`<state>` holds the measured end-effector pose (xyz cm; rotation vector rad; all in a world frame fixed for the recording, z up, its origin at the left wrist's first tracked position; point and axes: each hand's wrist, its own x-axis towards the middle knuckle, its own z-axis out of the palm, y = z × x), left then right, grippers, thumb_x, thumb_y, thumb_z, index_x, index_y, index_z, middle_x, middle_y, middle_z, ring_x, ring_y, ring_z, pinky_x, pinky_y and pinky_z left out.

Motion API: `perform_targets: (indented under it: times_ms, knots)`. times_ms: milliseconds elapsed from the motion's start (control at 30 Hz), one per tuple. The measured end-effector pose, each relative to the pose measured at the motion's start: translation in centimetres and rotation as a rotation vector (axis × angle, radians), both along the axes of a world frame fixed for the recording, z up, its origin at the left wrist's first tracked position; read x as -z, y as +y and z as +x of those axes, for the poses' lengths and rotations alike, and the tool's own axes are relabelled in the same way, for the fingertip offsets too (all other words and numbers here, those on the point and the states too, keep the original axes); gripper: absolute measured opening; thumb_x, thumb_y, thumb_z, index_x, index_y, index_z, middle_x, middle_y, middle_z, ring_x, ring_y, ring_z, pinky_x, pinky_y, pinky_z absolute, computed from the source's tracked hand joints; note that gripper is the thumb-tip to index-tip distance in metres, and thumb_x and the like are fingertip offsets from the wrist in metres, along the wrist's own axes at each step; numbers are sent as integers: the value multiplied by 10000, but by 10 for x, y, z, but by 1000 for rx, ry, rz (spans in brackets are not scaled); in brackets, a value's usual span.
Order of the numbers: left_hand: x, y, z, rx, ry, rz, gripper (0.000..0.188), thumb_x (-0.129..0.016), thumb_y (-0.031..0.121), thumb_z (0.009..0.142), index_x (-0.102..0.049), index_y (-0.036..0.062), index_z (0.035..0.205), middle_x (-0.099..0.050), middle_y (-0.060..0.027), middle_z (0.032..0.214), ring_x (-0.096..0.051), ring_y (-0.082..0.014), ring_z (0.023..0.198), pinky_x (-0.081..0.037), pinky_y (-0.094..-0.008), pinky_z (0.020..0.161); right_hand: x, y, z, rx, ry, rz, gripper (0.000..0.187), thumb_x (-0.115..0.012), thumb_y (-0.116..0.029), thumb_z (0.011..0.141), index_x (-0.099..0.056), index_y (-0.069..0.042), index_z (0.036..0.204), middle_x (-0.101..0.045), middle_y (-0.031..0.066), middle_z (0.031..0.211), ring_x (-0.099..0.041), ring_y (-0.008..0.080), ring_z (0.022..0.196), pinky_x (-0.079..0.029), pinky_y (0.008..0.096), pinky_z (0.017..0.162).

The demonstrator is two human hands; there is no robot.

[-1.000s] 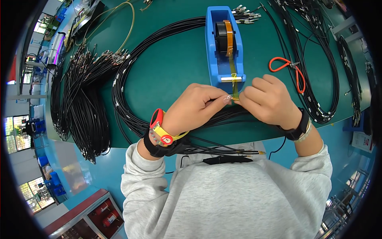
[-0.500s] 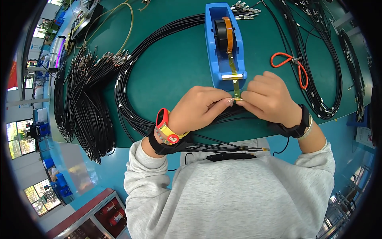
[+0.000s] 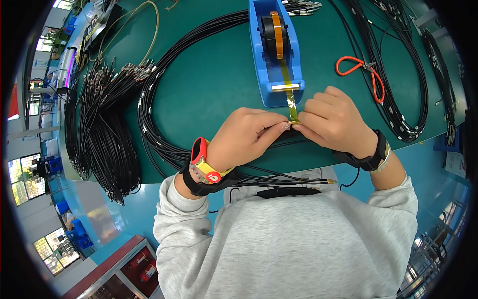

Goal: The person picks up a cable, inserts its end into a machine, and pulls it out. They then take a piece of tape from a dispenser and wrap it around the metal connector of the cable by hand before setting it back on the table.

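Observation:
A blue tape dispenser (image 3: 262, 74) stands on the table just beyond my hands, holding a roll of amber tape (image 3: 279, 37). From its cutter edge a clear yellowish tape strip (image 3: 292, 105) runs down to my fingertips. My left hand (image 3: 249, 133) is closed, thumb and forefinger pinching a small metallic cable end. Close against it, my right hand (image 3: 334, 119) is closed too, pinching the same spot where the tape meets the cable end. Fingers hide most of this piece. Black cables (image 3: 284, 180) with gold-coloured tips lie below my hands along the table's near edge.
A large loop of black cables (image 3: 149, 99) curves around the left of the dispenser. Further left lies a thick cable bundle (image 3: 112, 144). Red-handled cutters (image 3: 380, 87) rest at the right beside more black cables (image 3: 420, 99) on the green table (image 3: 214, 74).
The tape strip between the dispenser and my fingers shows longer and straighter. My hands have drawn slightly away from the dispenser, still pinching together. The whole view has shifted a little.

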<state>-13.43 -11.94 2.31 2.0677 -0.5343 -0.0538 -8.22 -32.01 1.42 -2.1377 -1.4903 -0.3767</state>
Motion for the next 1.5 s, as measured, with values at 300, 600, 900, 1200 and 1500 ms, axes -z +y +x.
perform_targets:
  times_ms: [300,600,900,1200,1500]
  knots:
    - [4,5,-1,10,-138,95,86,-633,115,793,-643,39,832,-563,-91,614,-540,-249,520,-408,-332,456,-2,-1,-2,2,-30,74,188,-730,-158,673,-589,-45,725,-462,9,617,-439,155,531,-317,292,505]
    - [-4,11,0,69,-394,281,62,-653,74,758,-630,43,806,-453,-49,533,-468,-200,462,-359,-319,428,-3,5,-21,66,814,249,108,-660,-87,782,-628,10,748,-523,59,596,-457,145,484,-324,264,429]
    - [-11,19,-3,190,12,197,50,-598,77,815,-631,39,809,-539,-53,596,-503,-227,504,-394,-300,483,-1,6,-20,-23,824,274,115,-641,-93,804,-631,11,754,-535,50,596,-450,120,471,-312,254,431]
    - [-15,7,-12,-17,-163,19,53,-608,45,811,-628,9,844,-567,-88,676,-503,-159,525,-383,-243,483,-11,3,-20,60,1514,307,213,-570,-157,878,-624,7,753,-543,-10,625,-406,41,491,-299,204,431]
    - [-19,3,3,-37,132,-36,66,-615,73,815,-614,7,819,-557,-44,644,-474,-100,519,-366,-231,469,-14,8,-15,152,1512,521,133,-604,-116,849,-617,11,807,-530,-28,653,-390,19,509,-281,172,447]
